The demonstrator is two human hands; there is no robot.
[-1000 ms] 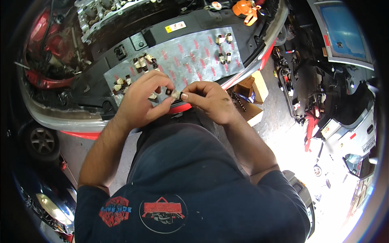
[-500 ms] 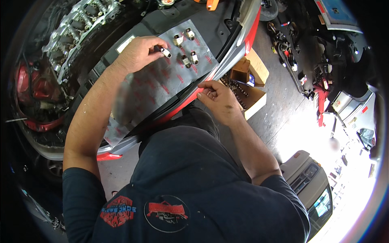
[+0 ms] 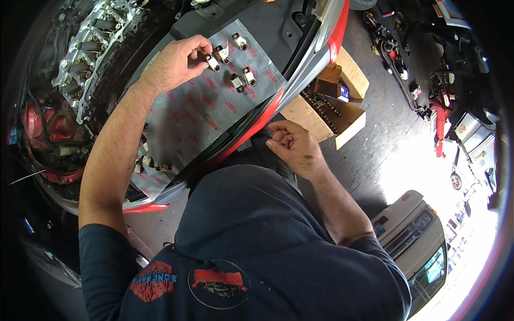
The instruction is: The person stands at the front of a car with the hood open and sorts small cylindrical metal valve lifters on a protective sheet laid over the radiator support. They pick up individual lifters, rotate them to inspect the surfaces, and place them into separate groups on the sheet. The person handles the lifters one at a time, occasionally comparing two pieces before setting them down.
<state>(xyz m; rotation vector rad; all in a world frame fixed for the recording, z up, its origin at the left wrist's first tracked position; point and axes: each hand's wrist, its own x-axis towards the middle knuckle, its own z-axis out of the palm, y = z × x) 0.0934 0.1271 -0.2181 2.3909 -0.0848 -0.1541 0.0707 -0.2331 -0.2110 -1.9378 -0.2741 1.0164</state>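
My left hand reaches over a grey sheet with red marks, thumb and forefinger closed on a small metal part with a white patch. The part is at or just above the sheet. Just beyond the fingertips lie several similar parts, among them one at the back, one close by and a pair nearer me. Another group sits at the sheet's near left end, partly behind my forearm. My right hand hovers off the car's front edge, fingers loosely curled, nothing visible in them.
The sheet rests across the front of a red car. An exposed metal engine top is at the far left. An open cardboard box with dark knobbly rods stands on the floor to the right. A light-coloured vehicle is at lower right.
My left hand has brought the small part alongside the others on the sheet. My right hand has moved slightly down and right in the picture. The whole view has shifted a little.
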